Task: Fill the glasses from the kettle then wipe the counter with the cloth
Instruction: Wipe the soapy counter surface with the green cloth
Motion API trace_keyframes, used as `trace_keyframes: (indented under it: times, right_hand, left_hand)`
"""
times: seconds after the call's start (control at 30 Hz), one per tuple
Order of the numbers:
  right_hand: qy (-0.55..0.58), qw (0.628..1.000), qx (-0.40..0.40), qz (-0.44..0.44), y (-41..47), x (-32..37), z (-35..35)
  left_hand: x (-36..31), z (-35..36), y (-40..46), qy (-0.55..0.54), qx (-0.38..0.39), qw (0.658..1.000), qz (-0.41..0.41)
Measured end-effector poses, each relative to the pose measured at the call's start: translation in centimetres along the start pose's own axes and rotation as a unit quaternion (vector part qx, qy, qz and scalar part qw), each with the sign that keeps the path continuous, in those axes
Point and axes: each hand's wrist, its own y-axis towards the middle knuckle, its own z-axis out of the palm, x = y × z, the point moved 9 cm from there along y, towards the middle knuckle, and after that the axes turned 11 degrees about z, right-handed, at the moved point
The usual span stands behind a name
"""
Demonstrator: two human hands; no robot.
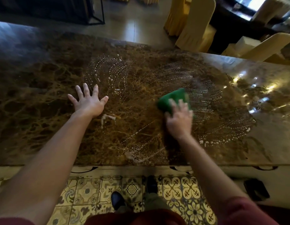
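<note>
Cloth is solid green. Table is dark brown marble, tan veining. Floor tiles yellow-cream, ornate floral patterns; sleeves maroon.

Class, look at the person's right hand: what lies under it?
A green cloth lies under the right hand, on the wet marble counter. The hand hides the cloth's near part.
</note>
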Motion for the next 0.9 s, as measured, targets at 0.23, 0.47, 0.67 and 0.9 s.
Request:
trace_keyframes:
  times: [0.23,0.47,0.67,0.9]
  right_hand:
    - [0.009,0.925,0.076,-0.373,-14.6,10.1,4.7]
    - [0.024,0.892,0.133,-0.431,-12.7,-1.2,0.7]
    - [0.394,0.876,0.234,-0.150,-5.1,-7.8,-5.8]
    - [0.622,0.675,0.395,0.026,-1.5,-9.0,-10.0]
  left_hand:
    - [0.5,0.0,0.1,-0.006,0.001,1.000,-0.013]
    - [0.5,-0.2,-0.1,-0.017,0.014,0.999,-0.036]
    - [-4.7,-3.4,-1.8,-0.041,-0.059,0.997,-0.008]
    - [-25.9,-4.8,-11.2,-0.343,-0.012,0.895,0.286]
